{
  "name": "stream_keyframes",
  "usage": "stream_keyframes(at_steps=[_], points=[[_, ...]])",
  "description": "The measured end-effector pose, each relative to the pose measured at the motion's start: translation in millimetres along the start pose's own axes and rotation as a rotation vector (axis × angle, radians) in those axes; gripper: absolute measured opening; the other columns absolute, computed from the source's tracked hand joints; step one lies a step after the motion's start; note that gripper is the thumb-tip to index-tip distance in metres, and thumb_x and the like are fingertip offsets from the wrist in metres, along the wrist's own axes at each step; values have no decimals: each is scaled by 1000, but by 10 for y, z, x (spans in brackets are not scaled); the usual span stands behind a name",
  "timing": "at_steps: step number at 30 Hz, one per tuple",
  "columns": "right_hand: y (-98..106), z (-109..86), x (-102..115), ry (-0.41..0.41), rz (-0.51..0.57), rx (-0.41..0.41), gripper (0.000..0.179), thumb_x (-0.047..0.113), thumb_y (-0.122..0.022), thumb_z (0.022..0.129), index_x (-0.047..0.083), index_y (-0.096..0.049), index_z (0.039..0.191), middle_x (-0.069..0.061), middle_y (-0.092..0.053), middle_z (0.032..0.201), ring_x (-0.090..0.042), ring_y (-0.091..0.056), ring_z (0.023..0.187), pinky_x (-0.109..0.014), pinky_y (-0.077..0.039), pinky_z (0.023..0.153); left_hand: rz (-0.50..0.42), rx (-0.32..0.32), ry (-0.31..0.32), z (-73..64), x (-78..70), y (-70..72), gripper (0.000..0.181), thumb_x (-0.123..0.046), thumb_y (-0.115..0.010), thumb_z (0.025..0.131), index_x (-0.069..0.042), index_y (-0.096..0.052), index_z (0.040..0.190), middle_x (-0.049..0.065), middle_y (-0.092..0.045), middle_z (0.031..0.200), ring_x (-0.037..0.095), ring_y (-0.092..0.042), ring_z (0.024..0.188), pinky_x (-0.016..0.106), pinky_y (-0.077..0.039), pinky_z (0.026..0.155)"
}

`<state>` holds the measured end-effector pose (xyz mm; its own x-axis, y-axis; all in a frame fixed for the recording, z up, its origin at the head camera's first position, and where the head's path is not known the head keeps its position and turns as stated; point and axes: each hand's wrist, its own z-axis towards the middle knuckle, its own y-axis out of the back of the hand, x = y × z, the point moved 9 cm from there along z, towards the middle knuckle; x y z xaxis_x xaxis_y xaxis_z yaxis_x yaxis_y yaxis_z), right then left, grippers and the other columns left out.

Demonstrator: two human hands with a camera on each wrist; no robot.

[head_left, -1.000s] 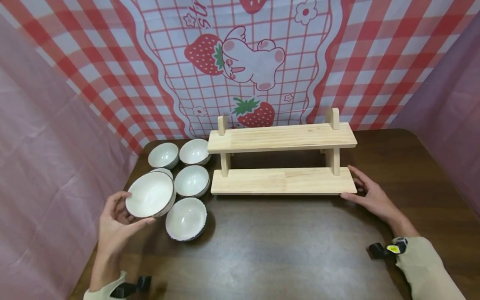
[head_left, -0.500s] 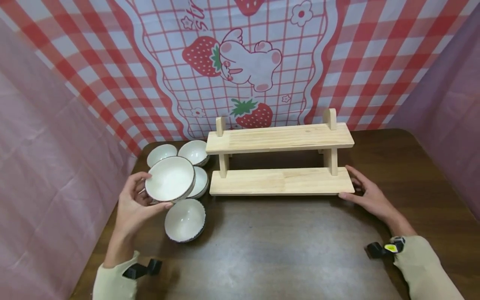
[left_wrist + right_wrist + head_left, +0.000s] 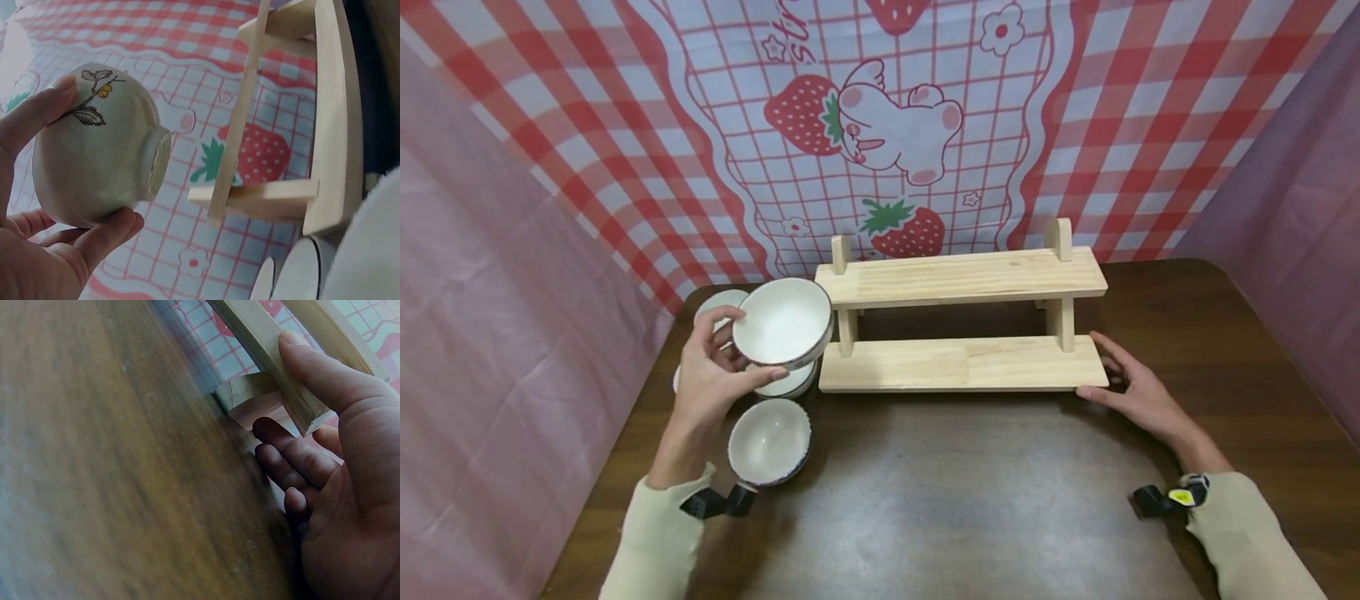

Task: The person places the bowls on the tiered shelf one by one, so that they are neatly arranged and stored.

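My left hand (image 3: 709, 379) holds a white bowl (image 3: 784, 323) by its rim and side, in the air over the other bowls. In the left wrist view the bowl (image 3: 103, 150) is tipped on its side, showing a leaf and yellow berry sprig and a foot ring. It overlaps the left end of a two-tier wooden shelf (image 3: 955, 364) in the head view; whether they touch I cannot tell. My right hand (image 3: 1142, 400) grips the right end of the lower board (image 3: 269, 353), thumb on the board and fingers curled below.
A white bowl (image 3: 770, 442) stands at the front of the left group. Another bowl (image 3: 788, 385) and a back bowl (image 3: 721, 300) are partly covered by the held bowl and left hand. Brown table (image 3: 925, 492) lies before the shelf; a checked strawberry cloth (image 3: 895, 192) hangs behind.
My left hand has carried the bowl to the right and away from me, from the left of the group toward the shelf's left end. The right hand stays at the shelf.
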<state>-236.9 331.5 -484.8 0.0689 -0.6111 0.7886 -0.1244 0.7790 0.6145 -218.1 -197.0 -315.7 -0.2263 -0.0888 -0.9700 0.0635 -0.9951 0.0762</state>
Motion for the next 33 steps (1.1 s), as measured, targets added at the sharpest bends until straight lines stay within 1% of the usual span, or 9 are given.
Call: stream_keyframes(at_steps=[1,3,8,10,14,22,26,29,33], points=[[1,-1,2,2,1,-2,92,25,-74,91,11,-15,161,-34,-52,141,22,-43,96,-13,-37,77,2,3,5,21,-7,-31,77,24,-80,61,-9,-49,122,-8,-70,108,8,-68,94,20,-59,76],[1,1,2,3,1,-2,92,25,-74,91,11,-15,161,-34,-53,140,22,-43,96,-13,-36,77,15,16,12,62,-21,-92,76,22,-81,62,-10,-48,123,-5,-69,112,8,-68,98,20,-59,79],[-9,5,16,4,8,-3,92,25,-74,91,12,-16,161,-34,-52,141,22,-42,96,-15,-36,78,44,39,22,172,-49,-250,74,17,-82,65,-8,-46,124,17,-62,127,9,-66,103,19,-59,83],[-7,4,16,-1,7,-1,92,26,-74,91,12,-15,161,-34,-52,141,22,-42,97,-16,-36,79,45,44,27,213,-54,-319,73,16,-82,66,-7,-45,125,22,-60,131,11,-66,104,19,-58,84],[-3,5,4,-15,2,6,92,28,-73,92,14,-14,161,-33,-51,143,22,-41,97,-18,-35,81,66,48,12,293,-85,-465,74,15,-82,66,-6,-45,126,21,-60,134,16,-65,104,18,-57,83],[20,-3,-23,-16,2,-1,92,26,-74,91,13,-15,161,-33,-53,141,21,-42,96,-16,-35,80,41,55,6,460,-122,-801,73,9,-85,66,-5,-45,125,21,-62,130,31,-66,110,20,-57,81],[9,-7,-25,-18,5,6,93,27,-73,92,14,-14,161,-33,-52,141,20,-42,97,-18,-35,80,51,59,11,532,-133,-965,74,5,-88,65,-6,-46,125,22,-63,130,32,-66,113,22,-57,87],[4,-9,-5,0,11,-2,91,26,-73,92,12,-15,161,-33,-54,140,20,-43,96,-18,-37,80,47,59,17,585,-132,-1083,74,2,-90,64,-8,-47,123,20,-62,133,31,-67,111,25,-58,89],[11,-13,26,37,15,-24,90,22,-74,91,10,-18,160,-33,-57,136,20,-46,96,-15,-38,79,58,62,5,652,-136,-1245,74,-2,-92,64,-10,-48,123,18,-63,132,29,-68,106,24,-57,84]])
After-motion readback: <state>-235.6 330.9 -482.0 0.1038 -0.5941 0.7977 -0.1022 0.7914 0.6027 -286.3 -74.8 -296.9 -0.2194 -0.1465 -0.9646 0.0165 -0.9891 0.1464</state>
